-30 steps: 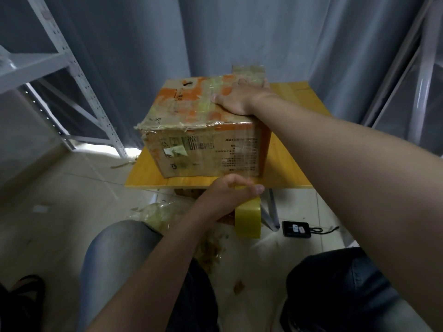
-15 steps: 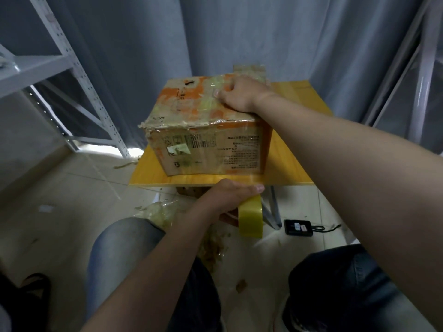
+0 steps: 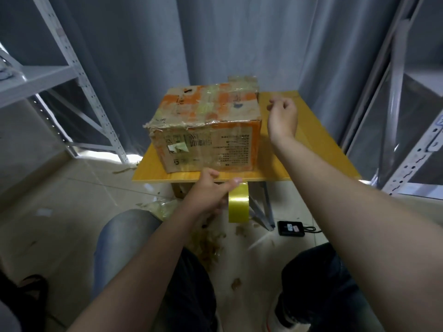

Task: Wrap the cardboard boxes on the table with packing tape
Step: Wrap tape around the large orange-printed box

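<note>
One cardboard box (image 3: 208, 121): barcode label (image 3: 201, 142), print illegible; left hand (image 3: 206, 195) grips tape roll (image 3: 238, 208).

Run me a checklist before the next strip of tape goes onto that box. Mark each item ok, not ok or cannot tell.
1. Box seated: ok. The worn orange-and-brown cardboard box rests flat on the yellow wooden table.
2. Tape in hand: ok. The left hand grips the yellow roll of packing tape, below the table's front edge.
3. Box steadied: not ok. The right hand hovers beside the box's right side and touches nothing.
4. Free tape end stuck to the box: cannot tell. No strip shows between roll and box.
5. Box edges sound: not ok. The top front edge is torn and ragged at its left corner.
</note>
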